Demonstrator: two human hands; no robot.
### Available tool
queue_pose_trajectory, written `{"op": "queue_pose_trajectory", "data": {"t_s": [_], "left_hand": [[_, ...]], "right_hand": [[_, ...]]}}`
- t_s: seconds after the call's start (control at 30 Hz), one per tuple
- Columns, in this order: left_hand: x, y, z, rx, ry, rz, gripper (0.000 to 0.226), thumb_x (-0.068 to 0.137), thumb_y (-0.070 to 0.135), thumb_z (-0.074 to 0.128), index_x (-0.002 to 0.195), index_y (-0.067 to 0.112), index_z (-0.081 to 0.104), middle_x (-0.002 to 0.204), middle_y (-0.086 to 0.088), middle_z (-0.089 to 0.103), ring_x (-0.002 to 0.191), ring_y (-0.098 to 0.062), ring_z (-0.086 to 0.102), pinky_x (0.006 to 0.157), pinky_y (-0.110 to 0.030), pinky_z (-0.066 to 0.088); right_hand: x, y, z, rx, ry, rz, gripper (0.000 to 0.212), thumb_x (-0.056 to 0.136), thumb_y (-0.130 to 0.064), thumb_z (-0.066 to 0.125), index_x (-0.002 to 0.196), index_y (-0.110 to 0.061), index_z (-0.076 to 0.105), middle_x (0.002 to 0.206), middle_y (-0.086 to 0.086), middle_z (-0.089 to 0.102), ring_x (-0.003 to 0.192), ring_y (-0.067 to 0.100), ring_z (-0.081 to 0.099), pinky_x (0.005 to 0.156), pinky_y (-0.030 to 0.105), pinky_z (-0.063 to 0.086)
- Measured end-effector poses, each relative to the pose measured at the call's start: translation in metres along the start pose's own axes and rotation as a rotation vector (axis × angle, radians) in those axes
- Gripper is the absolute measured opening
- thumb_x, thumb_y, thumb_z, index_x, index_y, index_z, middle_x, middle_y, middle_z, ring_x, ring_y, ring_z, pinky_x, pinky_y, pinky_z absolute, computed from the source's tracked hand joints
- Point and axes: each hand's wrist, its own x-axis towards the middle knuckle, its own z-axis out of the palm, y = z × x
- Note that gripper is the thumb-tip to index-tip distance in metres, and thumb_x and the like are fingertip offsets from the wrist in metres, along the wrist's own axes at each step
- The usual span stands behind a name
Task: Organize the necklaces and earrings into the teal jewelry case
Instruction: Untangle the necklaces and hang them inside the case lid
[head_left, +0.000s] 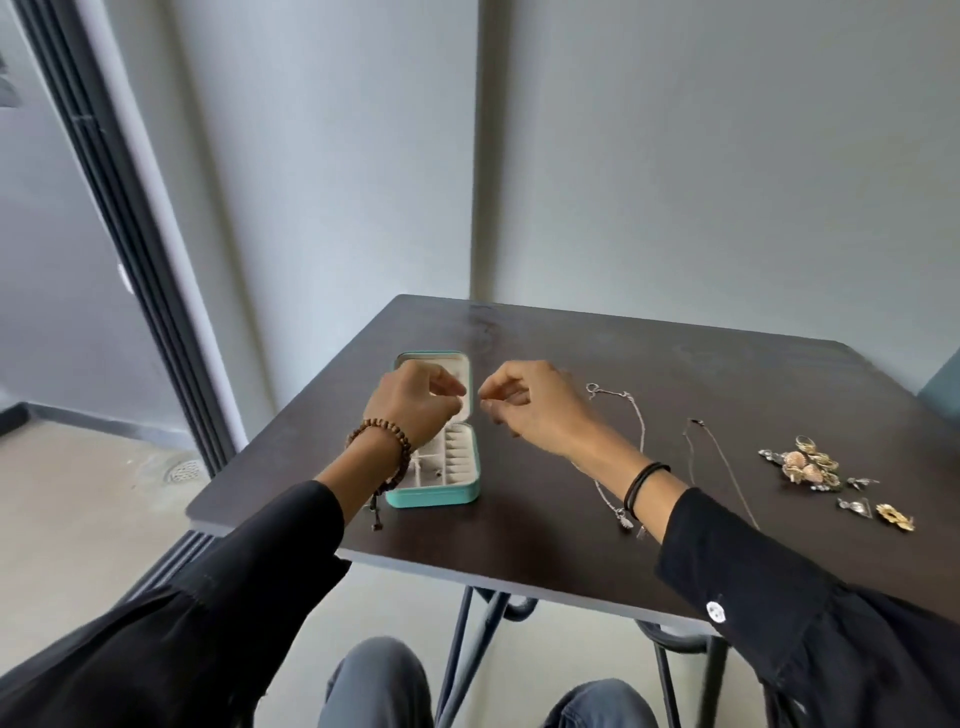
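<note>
The teal jewelry case (441, 496) is lying open near the left edge of the table (571, 545), its lid folded back and its pale, divided interior being shown to the camera. One or two small dark pieces (434, 473) are seemingly being kept in a near compartment already, though they are too small to be identified.

Both hands are being held just above the case. The left hand (415, 402) is being kept over the hinge area and the right hand (530, 408) just beside it, each with thumb and forefinger drawn together as if pinching. Whether anything is actually being gripped between the fingertips cannot be told, since nothing can be made out there.

Most of the work is being judged as still ahead. A silver necklace (642, 436) is lying stretched out on the table right of the case, partly passing under the right wrist, and a darker, thinner necklace (695, 422) is lying beside it. Further right, a cluster of gold and shell-like earrings (810, 465) is being left in a heap, with a few loose earrings (893, 517) near it. All of these are being kept well apart from the case.
</note>
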Motion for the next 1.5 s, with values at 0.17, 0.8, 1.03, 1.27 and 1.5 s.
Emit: {"op": "queue_pose_trajectory", "data": {"t_s": [0.17,0.8,1.03,1.27,1.5], "left_hand": [[-0.018,-0.029,-0.024,0.080,0.025,-0.078,0.019,0.083,0.015,0.072,0.100,0.022,0.075,0.103,0.002,0.072,0.094,-0.015,0.065,0.078,-0.026,0.046],[-0.026,-0.068,-0.031,-0.076,-0.025,-0.207,0.010,0.081,0.018,0.078,0.086,0.025,0.073,0.086,0.009,0.068,0.079,-0.009,0.066,0.061,-0.027,0.057],[-0.029,-0.054,-0.031,-0.004,0.097,-0.091,0.008,0.088,0.021,0.069,0.092,0.027,0.072,0.096,0.006,0.071,0.087,-0.011,0.065,0.080,-0.027,0.051],[-0.038,0.004,-0.046,-0.500,-0.093,0.023,0.047,0.102,0.048,0.044,0.100,0.013,0.075,0.089,-0.003,0.078,0.077,-0.012,0.069,0.078,-0.032,0.050],[-0.039,0.040,-0.060,-0.527,-0.129,0.063,0.049,0.095,0.052,0.054,0.097,0.008,0.074,0.074,-0.003,0.069,0.071,-0.013,0.069,0.081,-0.033,0.045]], "right_hand": [[-0.006,-0.020,0.024,-0.145,-0.149,-0.116,0.014,0.088,-0.016,0.076,0.102,-0.020,0.076,0.097,-0.005,0.075,0.087,0.008,0.068,0.081,0.021,0.054],[-0.015,-0.048,0.056,-0.644,-0.291,-0.435,0.028,0.094,-0.011,0.054,0.111,-0.023,0.073,0.116,-0.002,0.067,0.109,0.025,0.061,0.074,0.037,0.048],[-0.011,-0.038,0.049,-0.168,-0.090,-0.224,0.006,0.086,-0.025,0.069,0.087,-0.030,0.071,0.088,-0.012,0.074,0.083,0.009,0.069,0.079,0.039,0.059],[-0.010,-0.058,-0.001,0.328,0.023,-0.085,0.006,0.086,-0.011,0.076,0.090,-0.016,0.074,0.085,0.004,0.077,0.081,0.015,0.074,0.075,0.029,0.060],[-0.017,-0.065,-0.040,0.579,0.049,-0.034,0.007,0.090,-0.008,0.071,0.096,-0.005,0.071,0.082,0.011,0.074,0.077,0.020,0.072,0.077,0.031,0.059]]}}
